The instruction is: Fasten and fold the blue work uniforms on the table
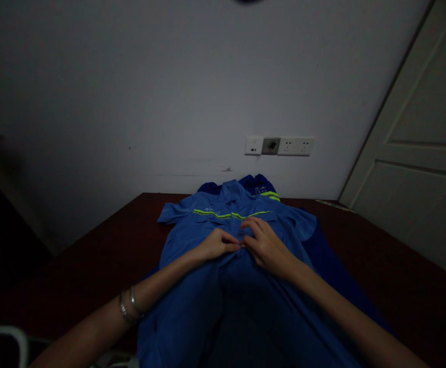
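Observation:
A blue short-sleeved work shirt with yellow-green stripes across the chest lies spread out, collar toward the wall. My left hand pinches the cloth at the middle of its front, thumb and fingers together. Close beside it, my right hand is closed on the same front edge, its thumb and index finger meeting the left fingertips. Any button or fastener between the fingers is too small to make out. Below the hands the cloth falls toward me in dark folds. A darker blue garment shows underneath, at the collar and right side.
The garments lie on a dark red table against a pale wall. Sockets and a switch plate sit on the wall. A panelled door stands at the right. A curved white bar is at the lower left.

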Motion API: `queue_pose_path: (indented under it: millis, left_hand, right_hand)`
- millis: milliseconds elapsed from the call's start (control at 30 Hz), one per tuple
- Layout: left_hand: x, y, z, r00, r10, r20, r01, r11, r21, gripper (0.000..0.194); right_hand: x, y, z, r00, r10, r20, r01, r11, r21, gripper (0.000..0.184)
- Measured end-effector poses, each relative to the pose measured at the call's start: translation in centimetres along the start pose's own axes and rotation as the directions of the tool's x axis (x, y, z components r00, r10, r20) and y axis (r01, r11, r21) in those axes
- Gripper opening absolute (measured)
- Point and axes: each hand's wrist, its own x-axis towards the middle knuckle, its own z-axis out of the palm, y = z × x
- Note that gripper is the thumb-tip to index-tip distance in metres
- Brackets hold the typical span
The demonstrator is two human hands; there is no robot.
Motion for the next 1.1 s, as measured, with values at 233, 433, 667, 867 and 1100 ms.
queue_pose_path:
  millis: [233,433,667,867,1100]
  left_hand:
    - [-0.4,0.9,0.0,0.991,-0.116,0.068,0.130,0.960,-0.247,0.025]
    - [-0.3,0.8,0.0,0.986,-0.151,0.075,0.169,0.884,-0.436,0.030]
    - [0.1,0.7,0.4,0.988,-0.152,-0.029,0.117,0.856,-0.504,0.027]
    - [0.1,0.6,0.7,0.980,-0.128,-0.152,0.053,0.905,-0.422,0.024]
    - [0.4,0.7,0.8,0.971,0.007,-0.239,-0.025,0.997,-0.074,0.014]
  right_hand:
    - [-0.1,-0.1,0.0,0.995,0.069,-0.066,-0.062,0.993,0.104,0.013]
    - [-0.2,0.1,0.3,0.971,0.195,-0.141,-0.153,0.953,0.261,0.013]
    - [-0.5,0.5,1.3,0.900,0.375,-0.222,-0.263,0.874,0.409,0.012]
    - [-0.8,1.0,0.7,0.934,0.250,-0.254,-0.185,0.949,0.253,0.012]
    - [-0.5,0.4,-0.6,0.988,0.068,-0.138,-0.066,0.998,0.022,0.012]
